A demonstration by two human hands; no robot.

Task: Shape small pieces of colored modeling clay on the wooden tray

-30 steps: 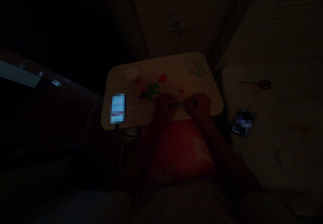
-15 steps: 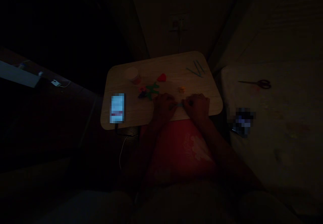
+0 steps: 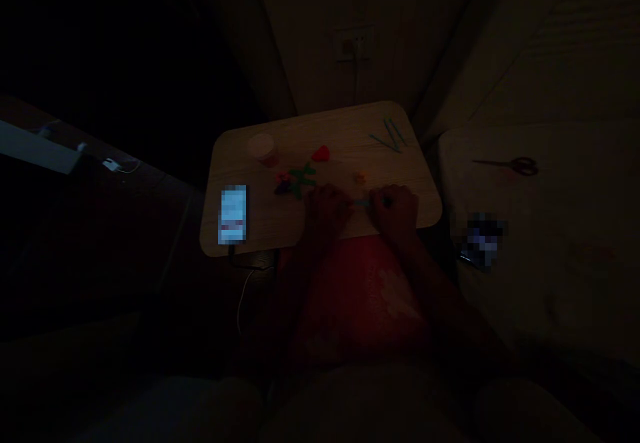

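I note my left hand point(image 3: 327, 206) and right hand point(image 3: 395, 206) closed on a thin blue-green stick point(image 3: 361, 202) at the table's point(image 3: 273, 223) near side, apparently working it, the next move calling for even pressure

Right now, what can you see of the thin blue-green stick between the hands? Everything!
The thin blue-green stick looks straight and points sideways, at or just above the pale, wood-look tabletop. Only its middle shows; the left hand and right hand hide its ends and hold it. Too dark to tell its material.
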